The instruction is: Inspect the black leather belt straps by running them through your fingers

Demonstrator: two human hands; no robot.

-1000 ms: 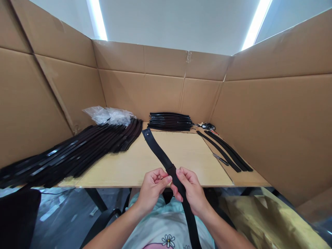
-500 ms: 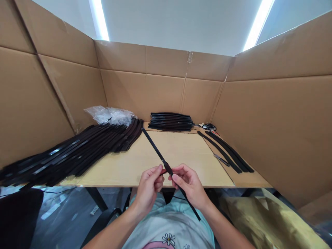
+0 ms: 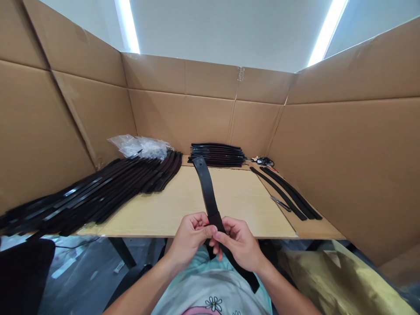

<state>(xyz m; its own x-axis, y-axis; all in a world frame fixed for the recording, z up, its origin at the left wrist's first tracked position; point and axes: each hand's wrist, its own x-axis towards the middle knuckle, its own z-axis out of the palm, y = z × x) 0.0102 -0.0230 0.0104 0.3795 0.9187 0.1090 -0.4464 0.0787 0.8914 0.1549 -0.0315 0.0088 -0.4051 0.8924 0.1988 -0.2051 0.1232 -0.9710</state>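
Observation:
Both my hands pinch a black leather belt at a darker loop or keeper on it. My left hand holds the belt from the left, and my right hand grips it just beside. The belt's upper end, with a small round rivet, rises over the pale wooden tabletop and shows its flat face. Its lower end hangs down in front of my shirt. My fingers hide the part of the belt between them.
A long pile of black belts lies at the left, with a plastic bag behind it. Another stack sits at the back. Two belts and a small metal tool lie at the right. Cardboard walls surround the table.
The belt has turned about its length, from edge-on half a second ago to flat-faced now. Its upper end has swung right of where it was, and my hands stay close together.

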